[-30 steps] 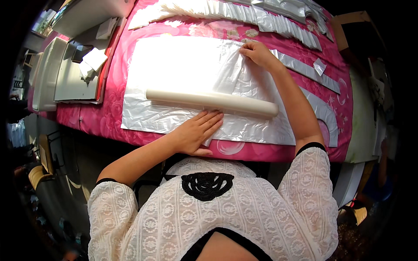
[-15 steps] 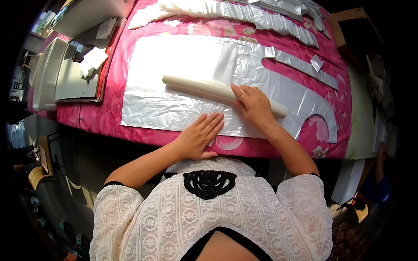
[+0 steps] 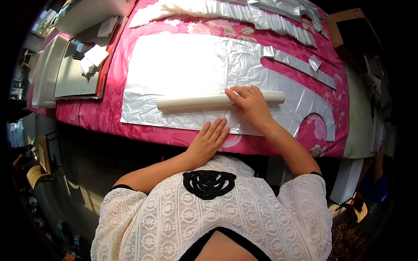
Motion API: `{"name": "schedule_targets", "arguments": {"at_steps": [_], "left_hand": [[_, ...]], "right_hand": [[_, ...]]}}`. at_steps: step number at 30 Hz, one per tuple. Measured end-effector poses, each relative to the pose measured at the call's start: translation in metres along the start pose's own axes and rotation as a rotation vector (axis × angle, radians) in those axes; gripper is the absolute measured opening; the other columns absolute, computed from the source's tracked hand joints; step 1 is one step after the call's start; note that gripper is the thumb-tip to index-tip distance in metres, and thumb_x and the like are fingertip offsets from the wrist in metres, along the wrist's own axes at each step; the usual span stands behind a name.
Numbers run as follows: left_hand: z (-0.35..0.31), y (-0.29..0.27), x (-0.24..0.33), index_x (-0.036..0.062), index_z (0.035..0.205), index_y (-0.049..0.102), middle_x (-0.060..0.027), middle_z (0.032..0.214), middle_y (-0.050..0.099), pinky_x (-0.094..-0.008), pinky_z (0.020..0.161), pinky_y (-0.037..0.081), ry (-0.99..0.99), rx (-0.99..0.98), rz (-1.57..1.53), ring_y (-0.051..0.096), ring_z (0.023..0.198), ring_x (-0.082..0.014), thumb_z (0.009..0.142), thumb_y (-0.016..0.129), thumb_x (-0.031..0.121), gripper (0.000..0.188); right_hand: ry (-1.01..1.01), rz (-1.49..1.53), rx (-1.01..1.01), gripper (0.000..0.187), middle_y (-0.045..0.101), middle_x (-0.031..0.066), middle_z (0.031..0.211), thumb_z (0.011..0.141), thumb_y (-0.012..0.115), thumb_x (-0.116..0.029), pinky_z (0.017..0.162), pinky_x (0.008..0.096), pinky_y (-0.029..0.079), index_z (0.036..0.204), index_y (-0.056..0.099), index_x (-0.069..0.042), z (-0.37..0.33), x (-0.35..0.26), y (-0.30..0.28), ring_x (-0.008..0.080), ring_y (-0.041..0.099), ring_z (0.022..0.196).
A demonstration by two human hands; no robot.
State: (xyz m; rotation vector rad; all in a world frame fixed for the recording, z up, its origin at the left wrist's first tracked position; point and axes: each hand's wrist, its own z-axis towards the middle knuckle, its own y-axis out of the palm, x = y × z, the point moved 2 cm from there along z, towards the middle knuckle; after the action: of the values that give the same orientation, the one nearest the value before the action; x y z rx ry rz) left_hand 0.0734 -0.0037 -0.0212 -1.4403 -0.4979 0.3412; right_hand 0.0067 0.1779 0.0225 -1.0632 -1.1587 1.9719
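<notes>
A white plastic vest-style bag point(image 3: 174, 56) lies spread on the table, its two handle loops toward the right. Across its nearer half rests a smooth white pipe point(image 3: 191, 102), almost level. My right hand point(image 3: 250, 104) grips the pipe right of its middle, fingers over the top. Flat at the bag's near edge lies my left hand point(image 3: 209, 138), fingers stretched out and holding nothing, a little below the pipe.
A pink flowered cloth point(image 3: 96, 122) covers the table. Along the far side runs a row of overlapping folded white bags point(image 3: 209, 9). At left are a clear plastic bin point(image 3: 45, 74) and a board with white scraps point(image 3: 93, 58); a cardboard box point(image 3: 348, 21) stands far right.
The pipe has swung in my right hand: its left end has come nearer me, its right end has gone farther away. My left hand has shifted slightly right along the bag's edge.
</notes>
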Motion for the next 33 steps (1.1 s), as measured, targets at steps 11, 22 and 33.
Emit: {"name": "schedule_targets", "arguments": {"at_steps": [11,22,33], "left_hand": [[-0.025,-0.009,-0.028,-0.0010,0.131,0.037,-0.0146,0.142,0.029,-0.0429,0.107,0.024,0.174,0.031,-0.219,0.027,0.133,-0.0263,0.083,0.046,0.016,0.052],[-0.032,-0.023,-0.049,0.0039,0.095,0.060,-0.0085,0.111,0.060,-0.0407,0.095,0.042,0.283,0.323,-0.518,0.055,0.108,-0.0239,0.073,0.069,0.016,0.027],[0.005,-0.040,-0.080,0.0037,0.122,0.049,-0.0118,0.123,0.052,-0.0407,0.098,0.038,0.092,0.185,-0.351,0.052,0.112,-0.0248,0.059,0.074,0.019,0.069]], "right_hand": [[-0.017,-0.107,0.199,0.042,0.054,0.0106,0.116,0.073,0.057,-0.002,0.099,0.0398,0.034,0.115,0.057,-0.009,0.089,0.053,0.014,0.0271,0.048,0.109],[-0.140,0.299,-0.167,0.046,0.055,0.0127,0.114,0.066,0.058,0.002,0.089,0.0355,0.043,0.112,0.056,-0.003,-0.004,-0.025,0.021,0.0302,0.051,0.104],[-0.036,0.301,0.060,0.028,0.062,0.0079,0.100,0.069,0.057,0.001,0.077,0.0321,0.049,0.095,0.064,-0.004,-0.004,-0.025,0.033,0.0243,0.057,0.089]]}}
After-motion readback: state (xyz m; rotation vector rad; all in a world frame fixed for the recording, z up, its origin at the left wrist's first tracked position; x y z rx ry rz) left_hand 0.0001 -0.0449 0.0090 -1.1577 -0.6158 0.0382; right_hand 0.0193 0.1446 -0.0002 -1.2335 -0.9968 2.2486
